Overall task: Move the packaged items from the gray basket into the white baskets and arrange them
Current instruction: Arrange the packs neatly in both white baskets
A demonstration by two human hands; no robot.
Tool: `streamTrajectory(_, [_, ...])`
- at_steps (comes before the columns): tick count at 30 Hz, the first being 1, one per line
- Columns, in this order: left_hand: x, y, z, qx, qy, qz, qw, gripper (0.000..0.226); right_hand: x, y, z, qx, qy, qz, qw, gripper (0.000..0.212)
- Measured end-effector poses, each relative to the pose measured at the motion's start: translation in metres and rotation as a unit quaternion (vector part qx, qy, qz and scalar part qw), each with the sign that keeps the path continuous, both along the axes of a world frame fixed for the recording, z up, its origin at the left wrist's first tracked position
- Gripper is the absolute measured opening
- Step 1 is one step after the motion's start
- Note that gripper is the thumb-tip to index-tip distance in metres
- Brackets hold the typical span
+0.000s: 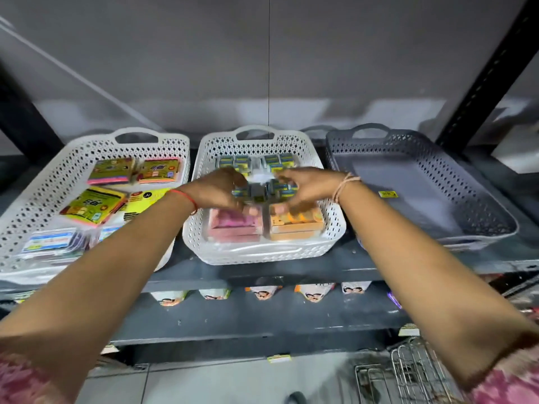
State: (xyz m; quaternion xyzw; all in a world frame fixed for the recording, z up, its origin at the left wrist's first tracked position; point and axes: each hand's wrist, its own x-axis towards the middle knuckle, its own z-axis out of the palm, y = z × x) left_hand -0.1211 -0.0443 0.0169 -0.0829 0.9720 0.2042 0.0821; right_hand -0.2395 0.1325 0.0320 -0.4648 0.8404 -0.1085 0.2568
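Both my hands reach into the middle white basket point(264, 252). My left hand point(217, 189) and my right hand point(303, 189) grip the two ends of a blue-and-yellow wrapped pack point(262, 191) in its middle row. Behind it lies another blue-and-yellow pack point(253, 162). In front lie a pink pack point(233, 225) and an orange pack point(294, 224). The left white basket point(38, 193) holds yellow-green packets point(93, 207) and clear-wrapped packs point(49, 243). The gray basket point(478, 208) at the right shows only its bare floor with a small yellow sticker.
The baskets stand side by side on a dark metal shelf point(364, 263). A lower shelf point(262, 316) carries a row of small pouches point(264, 291). A black upright post point(490, 71) rises at the right. A wire rack point(414, 374) stands on the floor at lower right.
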Motion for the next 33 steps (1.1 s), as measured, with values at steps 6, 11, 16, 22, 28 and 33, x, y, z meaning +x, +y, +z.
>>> streamTrajectory(6, [0.023, 0.028, -0.015, -0.078, -0.056, -0.029, 0.995, 0.073, 0.032, 0.013, -0.020, 0.099, 0.125, 0.034, 0.987, 0.080])
streamTrajectory(11, [0.023, 0.025, -0.017, -0.094, -0.053, -0.012, 0.994, 0.069, 0.030, 0.017, -0.022, 0.074, 0.128, 0.021, 0.989, 0.072])
streamTrajectory(16, [0.024, 0.024, -0.020, -0.094, -0.049, -0.008, 0.994, 0.071, 0.026, 0.016, -0.024, 0.081, 0.132, 0.030, 0.987, 0.081])
streamTrajectory(22, [0.056, -0.001, 0.006, -0.062, 0.081, 0.045, 0.994, 0.084, 0.046, -0.021, 0.017, -0.059, 0.170, 0.079, 0.980, 0.098])
streamTrajectory(28, [0.150, -0.092, 0.045, 0.041, 0.199, 0.191, 0.960, 0.058, 0.120, -0.107, 0.037, -0.134, 0.109, 0.156, 0.973, 0.086])
streamTrajectory(33, [0.209, -0.157, 0.028, 0.049, -0.007, 0.210, 0.976, 0.068, 0.170, -0.171, 0.012, -0.052, 0.103, 0.193, 0.974, 0.086])
